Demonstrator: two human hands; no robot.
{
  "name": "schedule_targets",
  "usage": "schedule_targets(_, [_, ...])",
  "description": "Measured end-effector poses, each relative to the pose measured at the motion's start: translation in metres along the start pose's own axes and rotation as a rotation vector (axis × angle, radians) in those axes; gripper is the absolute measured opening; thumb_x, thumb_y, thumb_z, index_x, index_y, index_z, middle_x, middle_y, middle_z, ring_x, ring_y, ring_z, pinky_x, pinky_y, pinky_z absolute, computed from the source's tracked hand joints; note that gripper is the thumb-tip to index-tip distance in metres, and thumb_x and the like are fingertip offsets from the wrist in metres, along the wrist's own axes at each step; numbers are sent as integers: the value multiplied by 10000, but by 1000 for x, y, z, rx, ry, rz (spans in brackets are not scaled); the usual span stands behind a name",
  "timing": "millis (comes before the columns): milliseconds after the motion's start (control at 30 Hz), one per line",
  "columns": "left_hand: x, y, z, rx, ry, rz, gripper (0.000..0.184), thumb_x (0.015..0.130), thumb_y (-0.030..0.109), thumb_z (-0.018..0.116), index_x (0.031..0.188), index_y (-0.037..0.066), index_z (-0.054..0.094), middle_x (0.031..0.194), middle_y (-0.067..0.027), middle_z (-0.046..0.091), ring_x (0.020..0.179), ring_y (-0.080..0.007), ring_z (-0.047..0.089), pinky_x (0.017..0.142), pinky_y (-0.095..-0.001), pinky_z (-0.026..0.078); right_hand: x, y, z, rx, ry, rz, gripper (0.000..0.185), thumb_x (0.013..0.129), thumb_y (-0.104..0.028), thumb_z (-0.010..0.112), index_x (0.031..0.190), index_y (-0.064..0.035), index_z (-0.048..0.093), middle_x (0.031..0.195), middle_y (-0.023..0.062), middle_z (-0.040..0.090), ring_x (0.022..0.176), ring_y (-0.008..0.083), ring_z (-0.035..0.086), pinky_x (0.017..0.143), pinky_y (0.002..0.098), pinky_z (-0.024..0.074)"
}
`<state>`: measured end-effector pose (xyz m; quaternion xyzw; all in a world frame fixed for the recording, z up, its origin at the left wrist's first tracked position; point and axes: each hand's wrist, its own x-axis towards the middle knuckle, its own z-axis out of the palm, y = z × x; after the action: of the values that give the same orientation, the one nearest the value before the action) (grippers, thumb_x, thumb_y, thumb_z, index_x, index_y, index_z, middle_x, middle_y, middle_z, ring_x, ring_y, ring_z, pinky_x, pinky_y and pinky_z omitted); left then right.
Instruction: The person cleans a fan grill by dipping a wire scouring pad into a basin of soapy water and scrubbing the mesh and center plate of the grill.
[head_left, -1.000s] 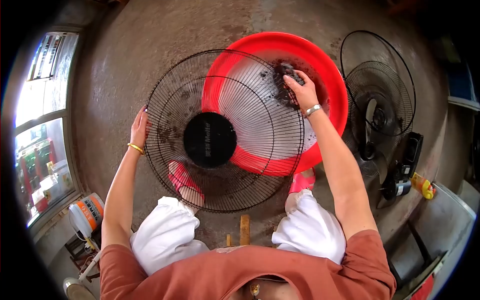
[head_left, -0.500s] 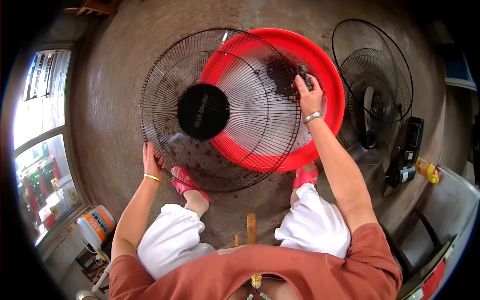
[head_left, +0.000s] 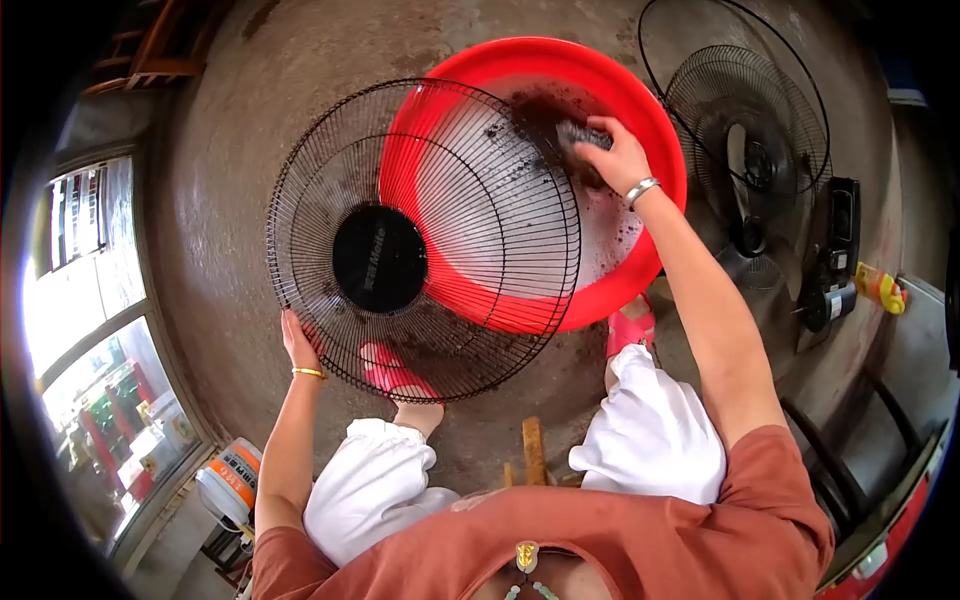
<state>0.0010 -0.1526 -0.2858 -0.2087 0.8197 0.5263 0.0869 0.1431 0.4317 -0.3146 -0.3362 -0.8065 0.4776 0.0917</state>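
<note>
A round black wire fan grille (head_left: 470, 175) with a solid black centre cap leans tilted over a red basin (head_left: 655, 130). My left hand (head_left: 299, 340) grips the grille's lower left rim; its fingers are partly hidden behind the wires. Over the basin, beyond the grille's right edge, my right hand (head_left: 618, 158) is closed on a dark grey scrubber (head_left: 582, 138), whose exact kind is unclear. Whitish, sudsy water (head_left: 608, 235) with dark grime fills the basin, darkest near the scrubber.
A fan (head_left: 755, 170) with its rear grille and blades lies at right, a loose black ring (head_left: 825, 120) around it. A black fan base (head_left: 843, 225) is beside it. A white and orange bucket (head_left: 230, 480) stands at lower left, near a glass door (head_left: 110, 350).
My right hand has turned over and moved up with the scrubber, away from the grille's right rim. The grille appears slightly shifted left, and the whole view has shifted too.
</note>
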Motion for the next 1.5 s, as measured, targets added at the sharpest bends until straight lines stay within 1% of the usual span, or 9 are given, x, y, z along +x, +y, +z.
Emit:
schedule_targets(67, [-7,9,5,1,-15,0,491,918,578,514,1198,177,554,726,50,483,536,-67,423,468,-218,344,-5,-22,-3,337,-118,139,418,760,-284,736,1092,-48,644,1047,185,663,953,281,644,852,394,498])
schedule_targets(167, [9,-6,-6,-26,-99,47,627,951,522,501,1402,92,432,1045,-69,615,854,-140,601,733,-286,514,-34,-53,19,84,85,-295,331,778,-267,737,990,-37,629,945,148,585,951,317,569,873,388,464])
schedule_targets(367, [-10,15,6,59,13,-56,516,892,627,514,1207,221,566,621,74,412,457,-51,343,397,-207,267,-13,32,46,-224,-23,24,322,807,-324,642,1006,-72,626,1020,208,609,1002,382,569,871,425,465])
schedule_targets(467, [-18,24,7,92,-7,-81,638,916,585,518,1359,128,479,718,43,471,552,-65,431,467,-216,375,-10,18,14,-5,-46,157,382,823,-348,657,1062,-53,619,1041,218,657,989,379,618,860,414,489])
schedule_targets(633, [15,-7,-8,103,-44,41,677,947,517,510,1410,33,414,1164,-102,593,921,-167,598,803,-301,511,-42,-61,20,161,99,-327,368,826,-134,645,1192,-146,612,919,130,600,854,310,572,802,379,489])
schedule_targets(933, [-12,22,6,39,2,-82,614,916,577,525,1355,150,480,700,47,460,552,-43,410,459,-203,349,-21,24,16,-98,76,-92,380,826,-271,672,1165,-139,565,1050,178,625,1019,356,592,886,440,472])
schedule_targets(1067, [-2,19,10,58,18,-18,583,922,566,525,1340,162,486,687,64,436,521,-47,382,432,-212,310,-14,6,12,-142,130,-24,384,796,-228,719,1105,-60,563,1044,139,639,1016,311,603,872,403,482])
schedule_targets(1267, [10,2,1,24,-17,-10,588,940,538,513,1365,134,474,704,54,462,519,-42,392,437,-200,314,-44,-46,12,172,-28,-472,219,751,-41,690,958,-86,633,911,104,573,911,272,573,824,346,471])
schedule_targets(1500, [0,23,-8,174,34,-100,643,904,569,545,1392,161,459,709,45,462,550,-49,410,449,-218,356,-7,26,6,-282,-48,-155,230,811,-243,662,983,-91,642,991,170,590,998,362,553,849,436,468])
